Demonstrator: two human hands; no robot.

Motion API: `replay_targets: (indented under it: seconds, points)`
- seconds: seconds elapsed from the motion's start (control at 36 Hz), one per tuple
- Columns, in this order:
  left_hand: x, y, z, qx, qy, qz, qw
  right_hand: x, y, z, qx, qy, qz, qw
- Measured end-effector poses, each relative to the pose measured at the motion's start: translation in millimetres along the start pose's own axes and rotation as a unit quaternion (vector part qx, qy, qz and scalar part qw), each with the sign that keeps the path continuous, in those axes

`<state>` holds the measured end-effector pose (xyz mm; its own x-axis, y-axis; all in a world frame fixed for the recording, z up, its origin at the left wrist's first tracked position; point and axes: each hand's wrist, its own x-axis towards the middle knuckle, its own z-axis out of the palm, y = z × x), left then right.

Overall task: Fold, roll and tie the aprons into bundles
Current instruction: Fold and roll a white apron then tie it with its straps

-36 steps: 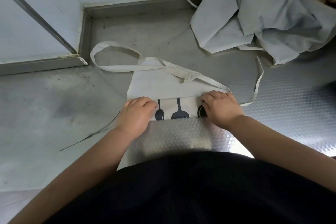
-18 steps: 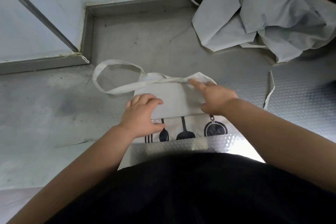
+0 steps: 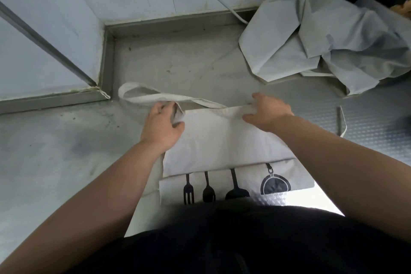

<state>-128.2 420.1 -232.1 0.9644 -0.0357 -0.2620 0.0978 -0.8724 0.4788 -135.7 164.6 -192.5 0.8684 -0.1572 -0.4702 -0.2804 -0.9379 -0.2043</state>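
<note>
Cream apron, folded, flat on grey surface. Far edge pinched at both corners by left hand and right hand, fingers curled on cloth, arms outstretched. Neck loop just beyond left grip; crumpled grey cloths well beyond right grip.

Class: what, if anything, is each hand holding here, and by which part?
Both hold the printed apron along its far edge: the left hand grips the left corner, by the neck loop; the right hand grips the right corner.
</note>
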Motion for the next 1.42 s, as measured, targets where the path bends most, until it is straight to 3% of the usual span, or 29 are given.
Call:
replay_targets:
  seconds: [0.22, 0.39, 0.44, 0.5, 0.61, 0.67, 0.72, 0.81, 0.86, 1.03, 1.28, 1.42]
  points:
    - [33, 27, -5, -0.110, -0.026, 0.014, 0.993, 23, -2, -16, 0.143, -0.141, 0.000, 0.980]
    - [35, 23, 5, -0.073, 0.000, 0.041, 0.997, 30, 3, -20, 0.292, -0.265, 0.086, 0.915]
    - [33, 19, 8, -0.068, 0.018, 0.033, 0.997, 30, 4, -22, 0.307, -0.209, 0.054, 0.927]
    - [29, 18, 10, -0.062, 0.036, 0.035, 0.997, 33, 8, -22, 0.346, -0.098, 0.025, 0.933]
    - [24, 16, 13, -0.031, 0.075, 0.062, 0.995, 34, 15, -16, 0.439, 0.100, 0.034, 0.892]
    - [23, 15, 14, -0.001, 0.074, 0.076, 0.994, 35, 19, -14, 0.385, 0.148, 0.032, 0.910]
    - [24, 15, 13, 0.040, 0.064, 0.085, 0.993, 34, 21, -15, 0.280, 0.099, 0.039, 0.954]
    - [20, 17, 10, 0.059, 0.079, 0.085, 0.991, 22, 20, -15, 0.182, 0.074, 0.028, 0.980]
    - [15, 19, 7, 0.049, 0.105, 0.093, 0.989, 16, 20, -12, 0.174, 0.085, -0.009, 0.981]
    - [-27, 18, 8, 0.034, 0.073, 0.147, 0.986, -20, 24, 4, 0.138, 0.073, -0.098, 0.983]
    - [-97, 18, 40, 0.037, 0.124, 0.238, 0.963, -70, 50, 43, -0.012, -0.014, -0.228, 0.974]
    - [-122, 11, 64, 0.092, 0.085, 0.297, 0.947, -81, 62, 61, -0.083, 0.025, -0.267, 0.960]
